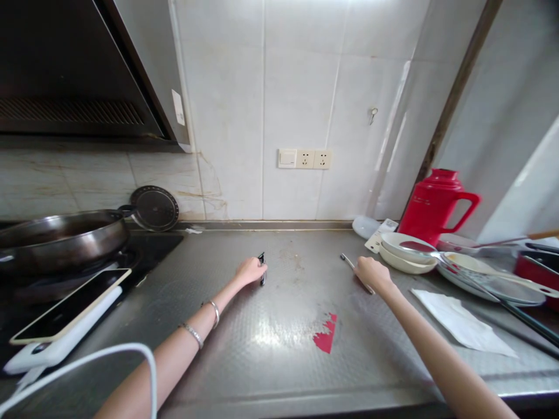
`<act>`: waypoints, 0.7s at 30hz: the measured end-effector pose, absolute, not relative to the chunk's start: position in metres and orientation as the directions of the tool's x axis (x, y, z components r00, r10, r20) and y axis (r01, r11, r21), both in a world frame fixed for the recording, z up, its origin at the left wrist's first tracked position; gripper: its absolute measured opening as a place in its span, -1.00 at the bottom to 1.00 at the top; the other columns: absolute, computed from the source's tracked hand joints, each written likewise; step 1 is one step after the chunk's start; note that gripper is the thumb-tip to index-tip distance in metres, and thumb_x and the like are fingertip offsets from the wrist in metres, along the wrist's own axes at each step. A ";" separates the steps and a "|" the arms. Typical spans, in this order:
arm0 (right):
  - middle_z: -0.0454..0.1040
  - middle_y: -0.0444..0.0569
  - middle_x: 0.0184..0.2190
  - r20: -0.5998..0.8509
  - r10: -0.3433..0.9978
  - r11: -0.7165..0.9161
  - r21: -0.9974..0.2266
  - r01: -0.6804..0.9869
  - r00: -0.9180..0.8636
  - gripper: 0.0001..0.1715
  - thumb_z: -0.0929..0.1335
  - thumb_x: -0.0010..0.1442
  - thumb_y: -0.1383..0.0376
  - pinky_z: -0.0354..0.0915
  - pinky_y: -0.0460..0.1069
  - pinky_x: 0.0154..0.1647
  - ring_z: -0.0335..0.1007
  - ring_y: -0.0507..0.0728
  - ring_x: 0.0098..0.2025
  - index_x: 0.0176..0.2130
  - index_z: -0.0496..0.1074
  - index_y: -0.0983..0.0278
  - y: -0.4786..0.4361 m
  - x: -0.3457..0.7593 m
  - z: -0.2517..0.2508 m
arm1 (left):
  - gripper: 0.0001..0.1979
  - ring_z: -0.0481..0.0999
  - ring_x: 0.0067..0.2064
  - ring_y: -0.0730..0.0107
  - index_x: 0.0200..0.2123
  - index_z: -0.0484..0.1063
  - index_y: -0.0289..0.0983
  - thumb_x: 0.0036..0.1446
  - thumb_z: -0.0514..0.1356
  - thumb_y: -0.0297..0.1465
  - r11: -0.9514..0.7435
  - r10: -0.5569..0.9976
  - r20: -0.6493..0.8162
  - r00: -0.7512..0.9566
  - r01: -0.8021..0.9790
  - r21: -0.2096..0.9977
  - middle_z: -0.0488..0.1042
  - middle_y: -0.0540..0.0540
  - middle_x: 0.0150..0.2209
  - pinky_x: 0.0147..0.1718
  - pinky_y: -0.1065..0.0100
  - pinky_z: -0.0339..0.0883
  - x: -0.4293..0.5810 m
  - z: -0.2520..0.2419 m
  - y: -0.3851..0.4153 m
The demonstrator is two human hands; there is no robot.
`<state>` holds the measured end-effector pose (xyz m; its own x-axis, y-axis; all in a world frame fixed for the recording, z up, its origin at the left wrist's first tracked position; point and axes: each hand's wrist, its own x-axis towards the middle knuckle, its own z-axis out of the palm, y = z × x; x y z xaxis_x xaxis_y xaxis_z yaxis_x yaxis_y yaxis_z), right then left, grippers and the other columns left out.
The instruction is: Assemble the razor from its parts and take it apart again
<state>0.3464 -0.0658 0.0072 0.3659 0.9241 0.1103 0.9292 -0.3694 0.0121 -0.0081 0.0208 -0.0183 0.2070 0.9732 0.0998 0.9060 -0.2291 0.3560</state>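
My left hand (250, 270) is closed around a short black pen-like item (262, 281) just left of the middle of the metal counter (209, 361). Two silver bangles circle that wrist and forearm. Farther right, my right hand (371, 272) is closed on a thin pale stick-like item (346, 259), which lies slantwise, one end sticking out on each side of the fist. Both hands are low, at the counter surface. Between them, closer to the front edge, is a torn red patch (325, 336) on the metal.
At left, a pan (56, 241) stands on the stove, with a phone (72, 305) and white cable before it. At right are a red thermos (430, 206), stacked bowls (408, 259), plates with utensils and a white napkin (465, 323). Sockets (304, 159) are on the wall.
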 end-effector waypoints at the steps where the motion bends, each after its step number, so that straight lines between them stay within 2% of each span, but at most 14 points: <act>1: 0.47 0.28 -0.20 0.105 0.926 -0.368 0.028 0.929 0.364 -0.65 0.19 0.15 0.30 0.29 0.05 -0.31 0.44 0.31 -0.17 -0.21 0.47 0.40 -0.064 0.348 0.007 | -0.66 0.51 -0.37 0.24 -0.57 0.46 -0.31 0.02 0.03 -0.23 -0.221 0.975 0.102 0.197 0.909 0.353 0.52 -0.21 -0.49 -0.46 0.41 0.18 -0.008 -0.018 0.019; 5: 0.47 0.31 -0.19 0.034 0.937 -0.348 0.083 0.934 0.347 -0.58 0.21 0.16 0.19 0.30 0.11 -0.28 0.43 0.36 -0.14 -0.18 0.48 0.41 -0.056 0.353 0.003 | -0.67 0.51 -0.27 0.20 -0.49 0.49 -0.28 0.03 0.02 -0.20 -0.206 0.978 0.092 0.186 0.933 0.296 0.55 -0.20 -0.36 -0.40 0.39 0.21 -0.006 -0.018 0.013; 12: 0.48 0.27 -0.16 -0.083 0.961 -0.259 0.079 0.963 0.266 -0.56 0.16 0.17 0.20 0.29 0.10 -0.24 0.42 0.32 -0.12 -0.18 0.48 0.37 -0.049 0.363 -0.004 | -0.60 0.51 -0.19 0.17 -0.33 0.49 -0.22 0.11 -0.06 -0.14 -0.230 0.973 0.075 0.219 0.952 0.202 0.54 -0.19 -0.24 -0.29 0.32 0.27 -0.005 -0.022 0.009; 15: 0.48 0.27 -0.17 -0.067 0.965 -0.252 0.046 0.967 0.254 -0.55 0.15 0.17 0.20 0.29 0.09 -0.26 0.43 0.33 -0.13 -0.22 0.50 0.37 -0.050 0.355 -0.003 | -0.58 0.51 -0.18 0.14 -0.32 0.49 -0.24 0.11 -0.07 -0.13 -0.243 0.969 0.082 0.231 0.950 0.197 0.54 -0.21 -0.24 -0.29 0.30 0.28 -0.005 -0.023 0.011; 21: 0.52 0.24 -0.27 0.027 0.982 -0.181 -0.107 0.978 0.185 -0.51 0.12 0.17 0.17 0.29 0.02 -0.32 0.46 0.28 -0.20 -0.33 0.52 0.36 -0.050 0.286 0.000 | -0.55 0.51 -0.17 0.13 -0.29 0.49 -0.27 0.17 -0.14 -0.19 -0.224 0.974 0.092 0.209 0.951 0.213 0.53 -0.24 -0.22 -0.29 0.28 0.28 -0.005 -0.025 0.013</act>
<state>0.2864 -0.0500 0.0004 0.1848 0.9824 0.0274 0.9777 -0.1810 -0.1065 -0.0048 0.0133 -0.0253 0.2086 0.9737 0.0919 0.9510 -0.2239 0.2131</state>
